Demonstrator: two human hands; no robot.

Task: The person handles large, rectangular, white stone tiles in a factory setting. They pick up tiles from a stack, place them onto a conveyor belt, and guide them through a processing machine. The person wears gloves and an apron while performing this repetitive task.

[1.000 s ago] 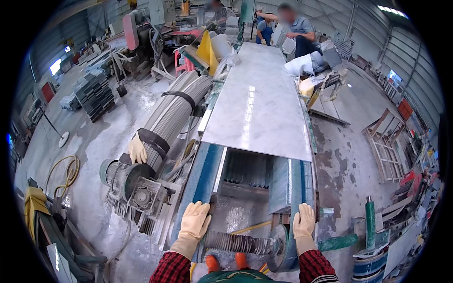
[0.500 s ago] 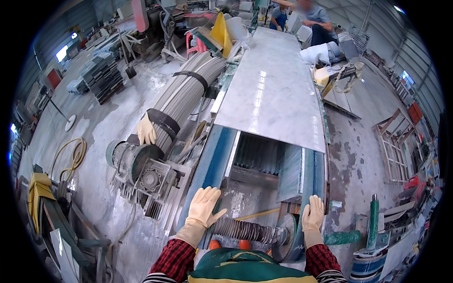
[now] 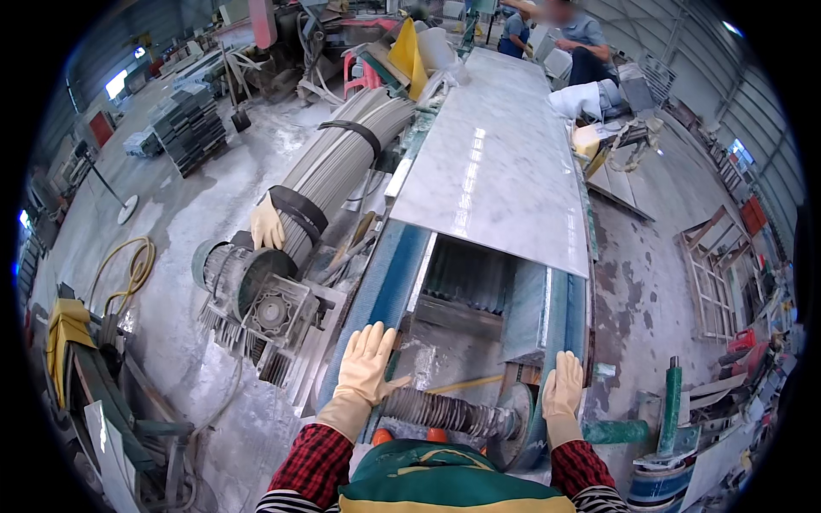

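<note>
My left hand, in a cream rubber glove, lies flat with fingers stretched on the blue left rail of a machine bed. My right hand, gloved alike, rests flat on the right rail. Neither hand holds anything. Between them runs a ribbed, dirt-caked roller with a round end disc. Beyond my hands a long polished grey-white stone slab lies on the bed. Its near edge spans both rails, apart from my fingers.
Left of the bed stand a motor and a strapped roll of grey slats with a loose glove on it. Two people are at the far right. A wooden frame and green post stand right; a hose lies left.
My left hand has slid slightly forward along the rail. My right hand stays flat on its rail. The view has shifted a little; the slab looks unmoved on the bed.
</note>
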